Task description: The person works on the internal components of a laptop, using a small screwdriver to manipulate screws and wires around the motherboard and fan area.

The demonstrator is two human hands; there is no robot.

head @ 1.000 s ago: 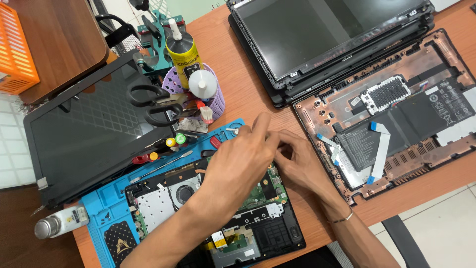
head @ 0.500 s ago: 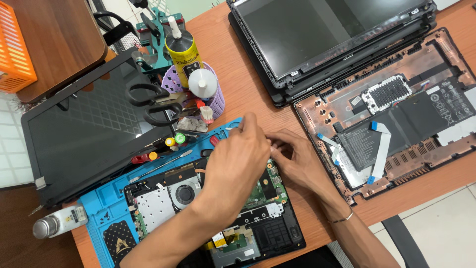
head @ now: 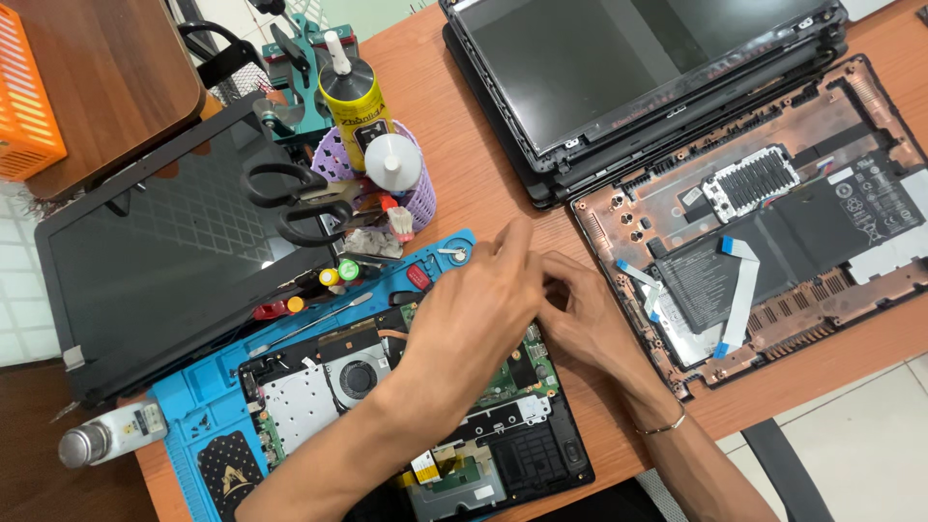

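Surface: an orange-brown wooden desk [head: 483, 184] crowded with laptop parts; pale floor tiles show at its right edge.
Landmark: a blue repair mat [head: 198, 406] carrying an opened laptop base [head: 464, 445] with fan and green board exposed.
Left hand [head: 478, 309]: over the base's upper right corner, fingers loosely curled; whether it holds anything, I cannot tell.
Right hand [head: 580, 314]: just right of the left, touching it, fingertips hidden; grip unclear.
Doing it well: small fittings here likely want steady, light fingertip pressure and no pull on cables.
Around: scissors [head: 290, 203] and a yellow glue bottle [head: 353, 106] above the mat; a copper-toned bottom shell [head: 773, 213] to its right.
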